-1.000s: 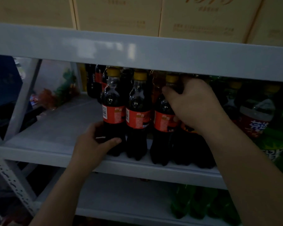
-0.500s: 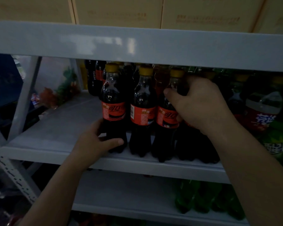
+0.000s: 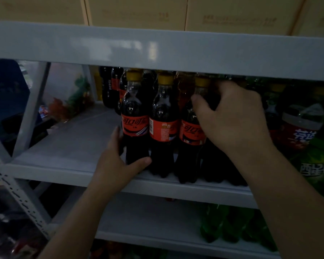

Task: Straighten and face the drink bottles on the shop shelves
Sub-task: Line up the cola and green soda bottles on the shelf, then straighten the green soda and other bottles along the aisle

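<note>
Your left hand (image 3: pixel 118 165) grips leftmost 可口可乐 bottle (image 3: pixel 135 116) | right hand (image 3: pixel 232 126) clasps fourth bottle (image 3: pixel 215 161) | PEPSI bottle (image 3: pixel 107 86) behind, upper left.

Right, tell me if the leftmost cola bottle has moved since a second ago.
Yes. The leftmost cola bottle turned in place: logo now faces the shelf edge, where its barcode showed.

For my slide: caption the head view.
Left hand grips the leftmost yellow-capped, red-labelled cola bottle; right hand holds a dark bottle on the grey metal shelf.
</note>
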Motion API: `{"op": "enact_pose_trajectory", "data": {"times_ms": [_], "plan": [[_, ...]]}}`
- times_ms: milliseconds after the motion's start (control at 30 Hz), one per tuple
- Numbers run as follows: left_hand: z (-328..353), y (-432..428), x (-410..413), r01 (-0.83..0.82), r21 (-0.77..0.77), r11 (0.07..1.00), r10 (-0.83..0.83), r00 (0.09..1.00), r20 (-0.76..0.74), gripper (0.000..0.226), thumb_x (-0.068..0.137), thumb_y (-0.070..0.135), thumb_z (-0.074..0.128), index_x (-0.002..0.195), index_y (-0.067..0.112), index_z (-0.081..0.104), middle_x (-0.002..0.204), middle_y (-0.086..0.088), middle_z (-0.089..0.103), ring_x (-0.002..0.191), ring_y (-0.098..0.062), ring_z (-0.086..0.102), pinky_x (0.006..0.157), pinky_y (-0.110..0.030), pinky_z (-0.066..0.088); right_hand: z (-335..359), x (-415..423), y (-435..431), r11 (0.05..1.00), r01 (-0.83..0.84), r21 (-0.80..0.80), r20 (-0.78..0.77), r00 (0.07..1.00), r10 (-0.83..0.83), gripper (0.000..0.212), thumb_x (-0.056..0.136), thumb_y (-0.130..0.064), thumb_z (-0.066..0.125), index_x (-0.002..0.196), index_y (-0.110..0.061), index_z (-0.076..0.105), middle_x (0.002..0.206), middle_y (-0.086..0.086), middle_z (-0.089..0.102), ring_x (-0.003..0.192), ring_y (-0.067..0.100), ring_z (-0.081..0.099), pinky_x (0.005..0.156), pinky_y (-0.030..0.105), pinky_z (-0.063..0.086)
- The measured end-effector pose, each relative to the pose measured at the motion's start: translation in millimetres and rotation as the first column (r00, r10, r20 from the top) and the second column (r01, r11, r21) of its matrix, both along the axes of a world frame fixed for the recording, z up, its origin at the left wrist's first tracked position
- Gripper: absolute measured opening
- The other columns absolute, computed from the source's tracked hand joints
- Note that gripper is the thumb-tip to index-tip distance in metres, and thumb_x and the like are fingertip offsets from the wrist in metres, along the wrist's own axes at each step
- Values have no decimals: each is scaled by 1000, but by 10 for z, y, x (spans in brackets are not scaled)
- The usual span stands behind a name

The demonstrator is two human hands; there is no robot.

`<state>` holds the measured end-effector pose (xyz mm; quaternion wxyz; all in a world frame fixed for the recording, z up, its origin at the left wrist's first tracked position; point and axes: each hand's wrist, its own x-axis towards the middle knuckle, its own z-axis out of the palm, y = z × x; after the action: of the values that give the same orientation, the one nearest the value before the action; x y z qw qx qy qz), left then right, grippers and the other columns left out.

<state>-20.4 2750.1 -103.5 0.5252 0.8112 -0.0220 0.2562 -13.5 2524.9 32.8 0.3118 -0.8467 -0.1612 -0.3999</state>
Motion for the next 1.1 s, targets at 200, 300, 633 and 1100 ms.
{"op": "enact_pose_trajectory", "data": {"times_ms": [200, 300, 633, 1100], "plan": [[-117, -680, -269, -409, 152, 900, 311, 846, 434, 43, 77, 47, 70, 105, 15, 61, 90, 6, 58, 82, 1, 50, 76, -1, 33, -33, -160, 222, 991, 9, -134, 321, 947, 34, 22, 91, -20, 51, 95, -5, 66, 88, 7, 63, 73, 16, 56, 63, 27, 45], [-92, -862, -218, -419, 184, 889, 349, 881, 319, 49, 72, 43, 78, 106, 12, 64, 98, -1, 65, 88, -14, 61, 69, -18, 42, -47, -128, 418, 986, -156, -53, 176, 971, 163, 16, 91, -18, 53, 95, -8, 65, 88, 3, 63, 75, 11, 56, 61, 14, 41], [-96, -920, -164, -475, 231, 849, 427, 875, 229, 57, 71, 37, 80, 119, 13, 60, 105, -2, 67, 88, -21, 65, 67, -22, 38, 96, 119, 618, 991, -129, 27, -164, 978, 131, 29, 84, -35, 66, 98, -11, 59, 79, -3, 56, 63, 5, 51, 62, 28, 51], [-254, -895, -161, -504, 333, 797, 382, 847, 370, 53, 75, 26, 79, 118, -2, 63, 99, -12, 69, 86, -27, 67, 66, -32, 53, 64, 63, 540, 992, -68, -107, -74, 995, 61, 31, 88, -39, 60, 98, -9, 61, 89, 7, 63, 75, 19, 60, 64, 29, 52]]}}
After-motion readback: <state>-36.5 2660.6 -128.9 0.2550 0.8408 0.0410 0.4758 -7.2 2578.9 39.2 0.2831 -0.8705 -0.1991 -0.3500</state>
